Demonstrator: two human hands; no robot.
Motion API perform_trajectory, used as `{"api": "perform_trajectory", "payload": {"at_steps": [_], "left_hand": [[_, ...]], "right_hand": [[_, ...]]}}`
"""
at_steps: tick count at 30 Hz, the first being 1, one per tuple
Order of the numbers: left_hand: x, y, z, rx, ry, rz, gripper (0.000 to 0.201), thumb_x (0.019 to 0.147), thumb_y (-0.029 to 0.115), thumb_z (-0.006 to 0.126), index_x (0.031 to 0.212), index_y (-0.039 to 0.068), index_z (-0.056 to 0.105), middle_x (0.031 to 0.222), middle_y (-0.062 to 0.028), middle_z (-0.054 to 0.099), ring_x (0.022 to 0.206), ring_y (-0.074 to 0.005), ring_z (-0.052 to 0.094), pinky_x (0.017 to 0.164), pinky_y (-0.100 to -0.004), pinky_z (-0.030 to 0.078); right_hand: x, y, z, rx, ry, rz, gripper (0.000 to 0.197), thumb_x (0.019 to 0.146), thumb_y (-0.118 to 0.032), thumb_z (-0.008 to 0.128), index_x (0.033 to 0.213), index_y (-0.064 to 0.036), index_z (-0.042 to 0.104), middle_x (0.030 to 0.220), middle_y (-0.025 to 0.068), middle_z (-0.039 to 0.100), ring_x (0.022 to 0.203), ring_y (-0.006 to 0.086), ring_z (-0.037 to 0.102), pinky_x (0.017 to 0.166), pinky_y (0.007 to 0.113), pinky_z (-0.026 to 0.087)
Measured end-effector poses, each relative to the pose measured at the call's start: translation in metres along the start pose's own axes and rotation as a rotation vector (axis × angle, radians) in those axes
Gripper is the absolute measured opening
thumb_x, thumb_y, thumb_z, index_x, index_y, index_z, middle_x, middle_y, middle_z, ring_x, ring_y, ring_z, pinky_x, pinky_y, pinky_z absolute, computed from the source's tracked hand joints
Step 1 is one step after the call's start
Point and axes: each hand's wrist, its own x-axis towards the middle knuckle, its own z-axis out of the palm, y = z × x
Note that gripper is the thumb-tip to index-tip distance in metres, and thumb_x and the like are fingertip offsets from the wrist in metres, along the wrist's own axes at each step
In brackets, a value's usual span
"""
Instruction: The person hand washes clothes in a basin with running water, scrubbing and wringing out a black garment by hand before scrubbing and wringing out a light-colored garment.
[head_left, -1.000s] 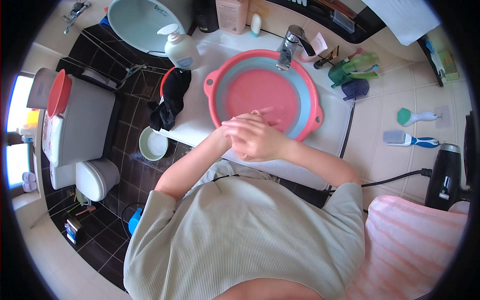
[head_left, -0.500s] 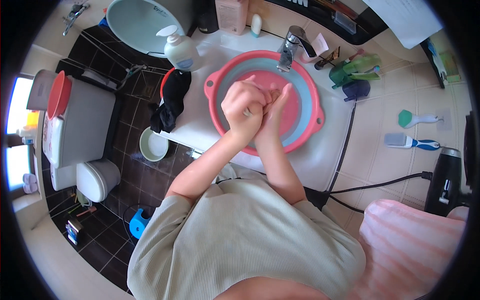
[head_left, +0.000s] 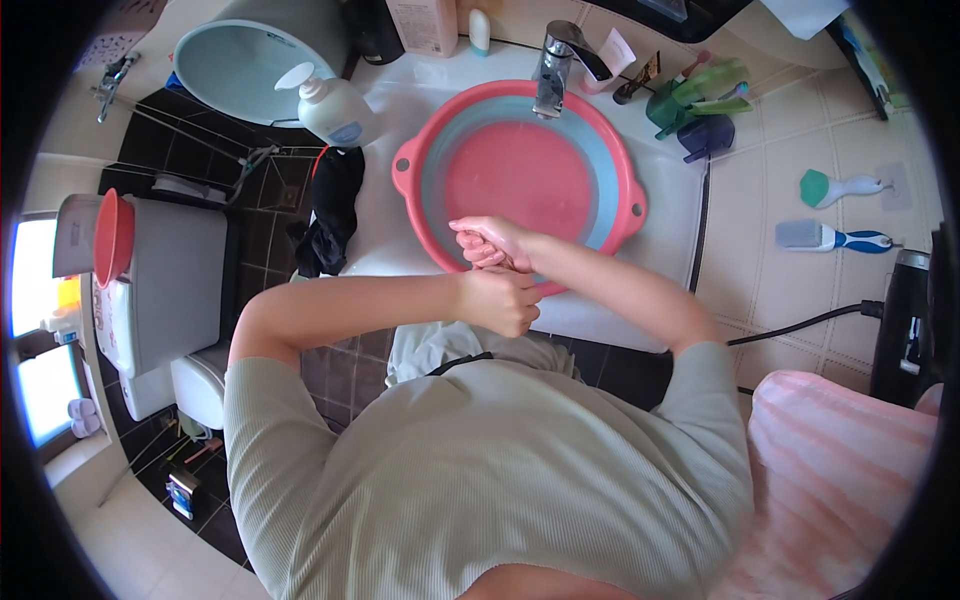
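My left hand (head_left: 503,302) is closed in a fist at the near rim of a pink and light-blue basin (head_left: 628,165). Just beyond it my right hand (head_left: 497,242) is curled over the basin's near side, its fingers bent in. The two hands press against each other, and whatever they may grip between them is hidden. Wet skin glistens on the right fingers. Pinkish water appears to fill the bottom of the basin, which sits in a white sink (head_left: 668,240) under a chrome faucet (head_left: 555,72).
Left of the basin stand a white pump bottle (head_left: 335,112) and a black cloth (head_left: 336,205) draped over the sink's edge. A grey-blue bucket (head_left: 240,75) is behind them. At right are a green cup (head_left: 668,108), two wall-hung brushes (head_left: 830,237) and a pink striped towel (head_left: 830,470).
Both hands have drawn back from over the basin's middle to its near rim. My elbows have spread outward, and the view has shifted slightly.
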Motion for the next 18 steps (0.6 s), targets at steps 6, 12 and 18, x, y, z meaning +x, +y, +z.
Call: {"api": "perform_trajectory", "payload": {"at_steps": [6,12,18], "left_hand": [[0.015,-0.011,0.037,-0.004,-0.13,0.183,0.014,0.049,0.026,0.057,0.05,0.012,0.058,0.056,0.0035,0.05,0.058,-0.0166,0.051,0.051,-0.0313,0.043],[0.025,-0.027,0.057,0.019,-0.285,0.263,0.014,0.05,0.022,0.061,0.054,0.01,0.064,0.056,-0.0039,0.057,0.056,-0.023,0.056,0.047,-0.0365,0.044],[0.03,-0.036,0.07,-0.073,-0.45,0.278,0.01,0.057,0.018,0.062,0.059,0.008,0.066,0.059,-0.0068,0.061,0.058,-0.0262,0.06,0.046,-0.0396,0.046]], "right_hand": [[-0.001,0.008,-0.021,-0.472,0.424,0.011,0.036,0.086,-0.028,0.039,0.054,-0.0118,0.038,0.047,-0.001,0.037,0.041,0.0093,0.03,0.04,0.03,0.026],[0.017,0.016,-0.043,-0.916,0.803,-0.146,0.033,0.083,-0.024,0.043,0.054,-0.0074,0.046,0.052,0.0059,0.05,0.048,0.0171,0.047,0.049,0.037,0.038],[0.01,0.004,-0.036,-1.087,0.842,0.101,0.041,0.089,-0.035,0.039,0.101,0.0006,0.056,0.097,0.0195,0.061,0.093,0.0339,0.059,0.082,0.044,0.045]]}}
